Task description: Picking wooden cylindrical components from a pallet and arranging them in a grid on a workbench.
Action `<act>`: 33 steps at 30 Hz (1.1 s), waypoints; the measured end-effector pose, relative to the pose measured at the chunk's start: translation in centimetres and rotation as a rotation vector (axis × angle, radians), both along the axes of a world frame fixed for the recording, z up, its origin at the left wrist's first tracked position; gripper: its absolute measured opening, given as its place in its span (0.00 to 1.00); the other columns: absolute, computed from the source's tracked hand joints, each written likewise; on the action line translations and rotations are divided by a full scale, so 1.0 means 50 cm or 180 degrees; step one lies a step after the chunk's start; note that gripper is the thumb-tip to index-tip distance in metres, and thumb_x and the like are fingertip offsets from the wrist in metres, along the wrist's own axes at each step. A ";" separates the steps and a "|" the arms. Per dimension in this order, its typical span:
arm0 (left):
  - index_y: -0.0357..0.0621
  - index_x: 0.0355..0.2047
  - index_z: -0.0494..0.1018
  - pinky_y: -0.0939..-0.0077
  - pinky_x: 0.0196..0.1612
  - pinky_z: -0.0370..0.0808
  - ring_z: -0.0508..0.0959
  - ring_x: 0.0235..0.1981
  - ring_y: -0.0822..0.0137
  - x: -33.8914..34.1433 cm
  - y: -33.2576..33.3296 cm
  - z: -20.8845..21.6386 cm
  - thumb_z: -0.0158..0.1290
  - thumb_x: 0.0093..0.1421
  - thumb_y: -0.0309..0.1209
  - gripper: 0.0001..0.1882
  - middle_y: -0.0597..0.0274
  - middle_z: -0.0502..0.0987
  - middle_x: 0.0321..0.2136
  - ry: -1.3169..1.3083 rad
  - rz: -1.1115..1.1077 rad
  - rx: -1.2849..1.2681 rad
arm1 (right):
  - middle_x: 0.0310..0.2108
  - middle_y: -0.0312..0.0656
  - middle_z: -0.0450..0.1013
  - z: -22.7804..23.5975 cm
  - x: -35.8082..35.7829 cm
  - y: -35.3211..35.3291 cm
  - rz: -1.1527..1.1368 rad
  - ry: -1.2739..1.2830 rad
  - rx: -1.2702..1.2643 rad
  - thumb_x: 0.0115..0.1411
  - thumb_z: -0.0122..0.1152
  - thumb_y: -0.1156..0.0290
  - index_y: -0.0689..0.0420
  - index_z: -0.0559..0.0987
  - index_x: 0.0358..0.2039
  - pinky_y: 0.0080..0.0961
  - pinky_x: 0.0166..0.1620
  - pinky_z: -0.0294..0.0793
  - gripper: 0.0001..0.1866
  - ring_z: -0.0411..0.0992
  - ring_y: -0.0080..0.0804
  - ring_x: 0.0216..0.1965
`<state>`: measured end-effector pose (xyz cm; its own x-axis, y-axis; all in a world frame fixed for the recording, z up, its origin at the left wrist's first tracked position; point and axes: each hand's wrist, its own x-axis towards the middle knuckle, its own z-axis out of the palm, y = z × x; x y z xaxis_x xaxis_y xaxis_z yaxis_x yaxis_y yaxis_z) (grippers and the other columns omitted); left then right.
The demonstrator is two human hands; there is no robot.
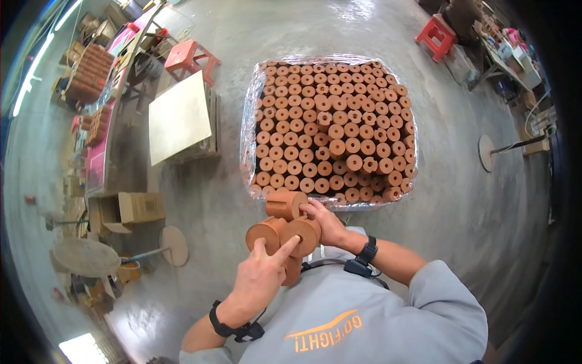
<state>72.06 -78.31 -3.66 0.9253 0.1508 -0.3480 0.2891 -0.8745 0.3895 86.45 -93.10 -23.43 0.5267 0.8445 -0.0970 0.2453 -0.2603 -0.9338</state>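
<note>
In front of my chest I hold several reddish-brown clay cylinders, each with a small centre hole. My left hand presses its fingertips onto the end faces of a left cylinder and a middle cylinder, at their holes. Another cylinder shows partly beneath these, mostly hidden by my left hand. My right hand grips from the right, its fingers at the end of the upper cylinder, which lies on its side. Some of the right fingers are hidden behind the cylinders.
Just beyond my hands stands a foil-lined bin packed with upright clay cylinders, some standing higher. To its left are a stack of boards and a red stool. A cardboard box and a round-based stand sit nearer left.
</note>
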 end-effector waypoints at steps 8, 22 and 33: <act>0.58 0.60 0.68 0.58 0.38 0.82 0.81 0.37 0.45 -0.167 0.078 0.020 0.62 0.50 0.26 0.35 0.40 0.70 0.47 -0.0078 0.0702 -0.0073 | 0.64 0.51 0.61 0.015 -0.123 0.129 0.0515 0.0185 0.0123 0.51 0.77 0.67 0.56 0.69 0.61 0.34 0.59 0.74 0.38 0.71 0.48 0.59; 0.63 0.63 0.68 0.62 0.31 0.81 0.80 0.32 0.48 -0.299 0.174 0.030 0.53 0.57 0.22 0.33 0.46 0.67 0.40 0.0432 0.1111 0.0114 | 0.62 0.53 0.63 -0.049 -0.234 0.321 0.1866 0.0156 0.0236 0.49 0.78 0.60 0.52 0.70 0.62 0.38 0.59 0.74 0.40 0.70 0.56 0.58; 0.65 0.63 0.67 0.57 0.36 0.81 0.80 0.36 0.45 -0.260 0.243 -0.016 0.59 0.52 0.24 0.37 0.44 0.67 0.42 0.0615 0.1964 0.0339 | 0.64 0.54 0.62 -0.102 -0.212 0.457 0.2364 0.0523 -0.0032 0.46 0.79 0.61 0.48 0.70 0.62 0.41 0.62 0.72 0.42 0.67 0.57 0.62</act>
